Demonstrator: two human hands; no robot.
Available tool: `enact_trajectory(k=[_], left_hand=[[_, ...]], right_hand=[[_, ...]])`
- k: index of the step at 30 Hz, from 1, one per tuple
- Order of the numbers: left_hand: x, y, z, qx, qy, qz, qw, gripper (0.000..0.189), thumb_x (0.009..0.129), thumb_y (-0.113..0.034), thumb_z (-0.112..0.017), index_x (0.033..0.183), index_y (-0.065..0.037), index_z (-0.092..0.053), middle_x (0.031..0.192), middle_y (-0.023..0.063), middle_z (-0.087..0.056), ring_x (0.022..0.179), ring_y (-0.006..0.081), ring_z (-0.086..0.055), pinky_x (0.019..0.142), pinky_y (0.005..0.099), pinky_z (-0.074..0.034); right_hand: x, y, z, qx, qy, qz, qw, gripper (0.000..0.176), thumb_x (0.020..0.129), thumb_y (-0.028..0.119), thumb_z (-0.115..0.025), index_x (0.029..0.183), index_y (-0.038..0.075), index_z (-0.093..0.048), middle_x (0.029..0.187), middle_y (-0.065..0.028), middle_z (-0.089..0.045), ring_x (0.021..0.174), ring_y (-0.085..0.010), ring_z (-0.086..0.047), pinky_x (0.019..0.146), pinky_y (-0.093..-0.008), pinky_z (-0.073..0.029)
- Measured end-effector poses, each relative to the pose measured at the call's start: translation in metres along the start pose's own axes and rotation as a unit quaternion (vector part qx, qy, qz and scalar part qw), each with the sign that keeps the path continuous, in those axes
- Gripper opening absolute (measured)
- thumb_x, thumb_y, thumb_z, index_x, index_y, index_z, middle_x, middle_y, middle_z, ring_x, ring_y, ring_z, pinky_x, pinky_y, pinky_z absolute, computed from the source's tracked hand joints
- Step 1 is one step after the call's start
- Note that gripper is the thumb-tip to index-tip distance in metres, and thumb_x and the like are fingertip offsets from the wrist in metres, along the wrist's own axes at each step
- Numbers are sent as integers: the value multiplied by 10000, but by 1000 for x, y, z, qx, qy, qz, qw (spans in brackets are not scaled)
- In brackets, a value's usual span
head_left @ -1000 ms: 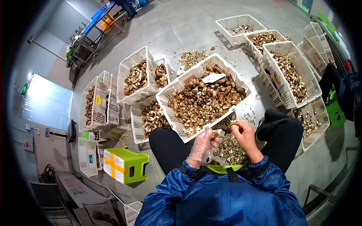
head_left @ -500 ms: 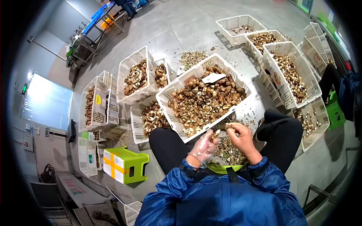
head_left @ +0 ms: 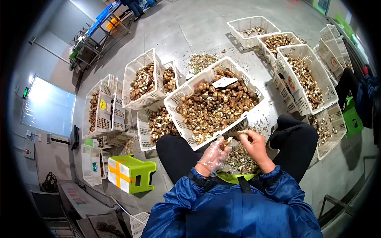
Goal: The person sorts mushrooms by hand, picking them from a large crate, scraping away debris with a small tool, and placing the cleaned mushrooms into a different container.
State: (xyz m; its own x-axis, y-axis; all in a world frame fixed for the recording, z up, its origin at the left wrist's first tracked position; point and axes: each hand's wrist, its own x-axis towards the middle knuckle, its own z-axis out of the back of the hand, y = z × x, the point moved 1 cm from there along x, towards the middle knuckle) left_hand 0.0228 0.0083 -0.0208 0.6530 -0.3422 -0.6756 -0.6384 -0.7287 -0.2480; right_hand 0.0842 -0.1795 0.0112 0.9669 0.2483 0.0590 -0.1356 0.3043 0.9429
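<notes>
My left hand (head_left: 213, 154), in a clear plastic glove, is closed around a mushroom (head_left: 226, 142) with a pale cut end. To its right is my bare right hand (head_left: 256, 147), its thumb and fingers pinched together; what they grip is too small to make out. Below both hands, between my legs, a green-rimmed container (head_left: 237, 178) holds mushroom scraps (head_left: 241, 159). A large white crate (head_left: 177, 123) stands tilted just beyond my hands, full of brown mushrooms (head_left: 214, 109). On those mushrooms lies a white card (head_left: 224, 82).
More white crates of mushrooms stand at left (head_left: 137, 104) and right (head_left: 291, 79). A green stool (head_left: 139, 174) is at my left. Trimmings (head_left: 202, 62) lie on the floor behind the large crate. At the right edge sits another person (head_left: 363, 95).
My hands stay almost in place. The mushroom in my left hand has turned slightly, and my right fingers have shifted a little. The crates have not moved.
</notes>
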Motion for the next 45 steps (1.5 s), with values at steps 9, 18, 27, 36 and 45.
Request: enact_trajectory(k=[9, 18, 27, 36, 45], left_hand=[[5, 7, 7, 17, 7, -97, 995, 226, 1031, -271, -566, 1066, -51, -605, 914, 72, -643, 704, 139, -591, 526, 209, -479], [19, 14, 24, 59, 34, -117, 991, 185, 976, -106, -641, 1143, -34, -607, 1015, 16, -586, 868, 124, -620, 801, 252, -563], [-40, -246, 30, 72, -39, -510, 856, 304, 991, -186, -626, 1200, 22, -551, 1196, 166, -600, 1028, 186, -636, 876, 288, -596], [99, -277, 117, 379, -299, -380, 789, 182, 892, -205, -651, 927, -34, -702, 752, 44, -642, 633, 111, -579, 611, 288, -486], [180, -272, 135, 578, -500, -402, 504, 394, 851, -409, -683, 920, -23, -720, 885, 224, -697, 848, 384, -670, 806, 440, -528]], right_hand=[[2, -3, -9, 23, -7, 70, 997, 109, 876, 42, -655, 938, -19, -721, 904, -126, -735, 766, -206, -697, 693, -303, -542], [2, -2, -1, 9, -44, 43, 998, 113, 879, 68, -679, 941, -25, -698, 739, -77, -651, 616, -106, -566, 570, -266, -453], [7, 5, 2, -2, -9, 42, 999, 124, 882, 81, -687, 949, -23, -694, 728, -60, -619, 621, -113, -539, 575, -271, -423], [15, -5, -5, -12, 4, 1, 1000, 124, 867, 60, -685, 942, -38, -697, 755, -112, -658, 646, -160, -612, 606, -289, -480], [24, -11, -13, -32, 29, -32, 999, 144, 869, 75, -694, 951, -43, -710, 764, -115, -673, 642, -144, -616, 600, -281, -486]])
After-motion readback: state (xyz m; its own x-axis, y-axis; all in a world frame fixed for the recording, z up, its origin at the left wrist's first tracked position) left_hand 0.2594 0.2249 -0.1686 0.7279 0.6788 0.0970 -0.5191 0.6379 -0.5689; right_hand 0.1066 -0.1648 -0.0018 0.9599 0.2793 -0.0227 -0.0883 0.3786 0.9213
